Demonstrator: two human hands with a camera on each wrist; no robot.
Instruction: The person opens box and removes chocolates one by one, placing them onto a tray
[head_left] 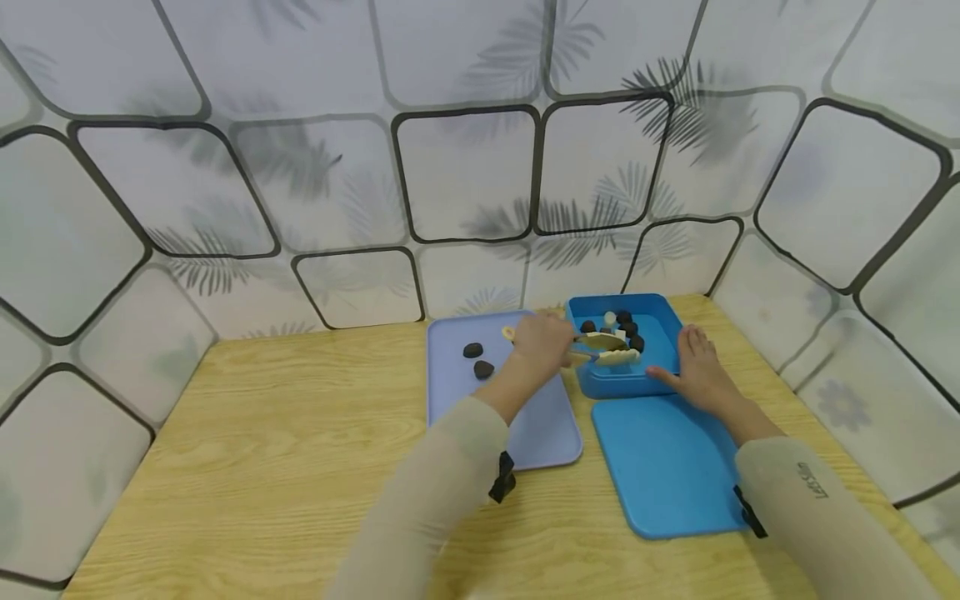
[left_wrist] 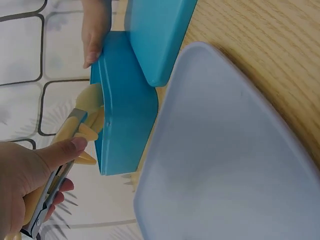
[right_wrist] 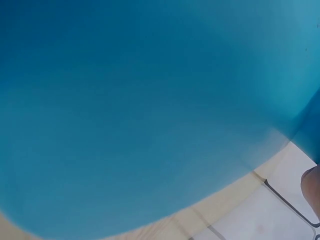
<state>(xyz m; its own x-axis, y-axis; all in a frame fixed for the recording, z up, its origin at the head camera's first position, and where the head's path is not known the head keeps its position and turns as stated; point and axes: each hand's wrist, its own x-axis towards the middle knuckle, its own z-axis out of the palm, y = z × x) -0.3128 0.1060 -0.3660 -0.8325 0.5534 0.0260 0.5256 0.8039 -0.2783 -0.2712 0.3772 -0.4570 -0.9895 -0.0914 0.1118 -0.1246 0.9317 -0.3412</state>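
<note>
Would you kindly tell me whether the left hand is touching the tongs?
Touching: the left wrist view shows the left hand gripping the tongs, thumb against them.

A hand could pass over the wide left part of the surface (head_left: pixel 262 433). At far right, the walled blue box (head_left: pixel 622 387), tongs (head_left: pixel 603 341), left hand (head_left: pixel 543 340) and right hand (head_left: pixel 699 371) obstruct the way.
</note>
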